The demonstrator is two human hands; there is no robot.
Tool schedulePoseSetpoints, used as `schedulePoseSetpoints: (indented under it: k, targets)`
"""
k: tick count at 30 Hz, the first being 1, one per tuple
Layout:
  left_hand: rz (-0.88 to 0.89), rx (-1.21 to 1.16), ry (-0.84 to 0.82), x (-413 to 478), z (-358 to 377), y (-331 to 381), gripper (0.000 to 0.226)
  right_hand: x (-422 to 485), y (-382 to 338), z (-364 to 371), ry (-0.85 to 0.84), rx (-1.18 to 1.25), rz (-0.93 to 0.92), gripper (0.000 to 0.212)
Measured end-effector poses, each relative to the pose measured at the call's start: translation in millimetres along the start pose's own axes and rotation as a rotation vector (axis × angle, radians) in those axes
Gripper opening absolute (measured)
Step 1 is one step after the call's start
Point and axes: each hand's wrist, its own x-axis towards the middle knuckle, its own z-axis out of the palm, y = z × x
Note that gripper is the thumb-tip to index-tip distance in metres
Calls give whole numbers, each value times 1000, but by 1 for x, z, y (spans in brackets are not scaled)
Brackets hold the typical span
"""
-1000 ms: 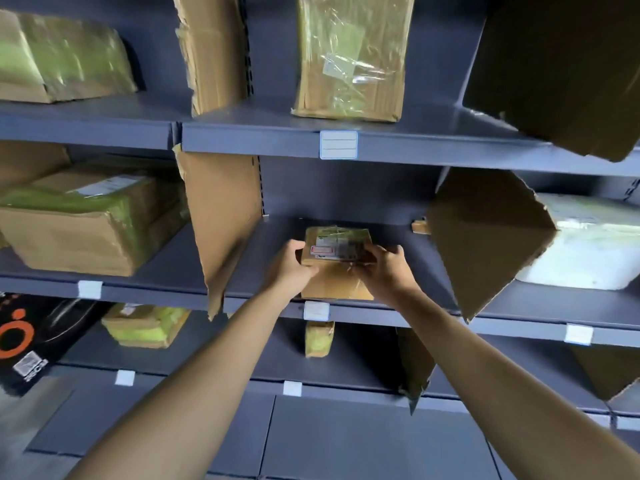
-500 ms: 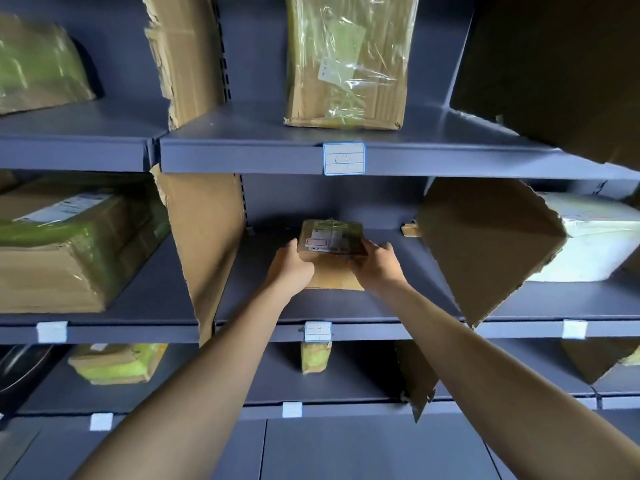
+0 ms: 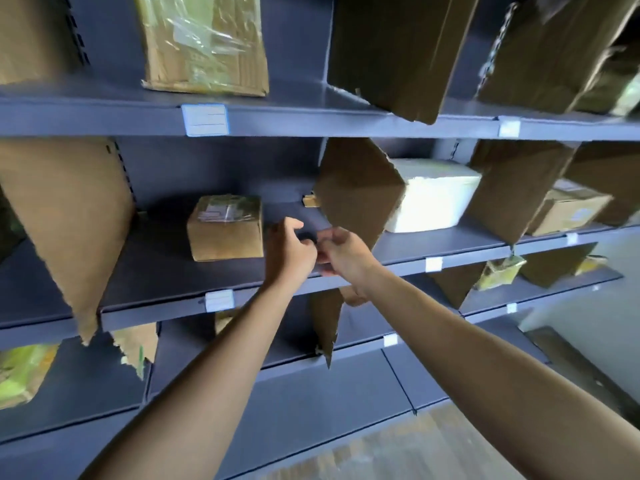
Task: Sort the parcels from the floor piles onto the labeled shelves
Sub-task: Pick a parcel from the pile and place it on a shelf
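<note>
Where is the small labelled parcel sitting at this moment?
Head view, left of centre: the parcel sits on the middle shelf, right of a cardboard divider, just left of the left hand, untouched.

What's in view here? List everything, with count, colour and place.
Shelving: one unit, dark blue-grey, across the view.
Small parcel: one, brown cardboard, middle shelf, centre bay.
Wrapped parcel: one, brown under clear film, upper shelf.
White parcel: one, middle shelf, next bay right.
Brown box: one, middle shelf, far right.
Green-wrapped parcels: at least two, lower shelves.
Dividers: several, torn brown cardboard, between bays.
Labels: several, white, shelf edges.
Floor: pale wood, bottom right.
Left hand and right hand: bare, empty, right of the small parcel, not touching it.
</note>
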Motion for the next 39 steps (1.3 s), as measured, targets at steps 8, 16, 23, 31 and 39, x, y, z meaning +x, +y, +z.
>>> schedulePoseSetpoints:
  k: [8,16,23,31,39]
  targets:
    - [68,-108,-163,-114,127,95,31,-95,75,-170,226,-33,-3,15]
    - [140,-219,-426,-294,289,224,30,-244,183,-386,537,-19,79,17]
    - [211,-248,-709,-434,414,319,30,-358,259,-545,807,49,178,24]
    - [288,-295,-979,-564,573,407,27,-463,353,-703,1065,104,273,26]
    - [298,-357,-1283,-667,730,498,21,-538,435,-858,1255,100,381,25]
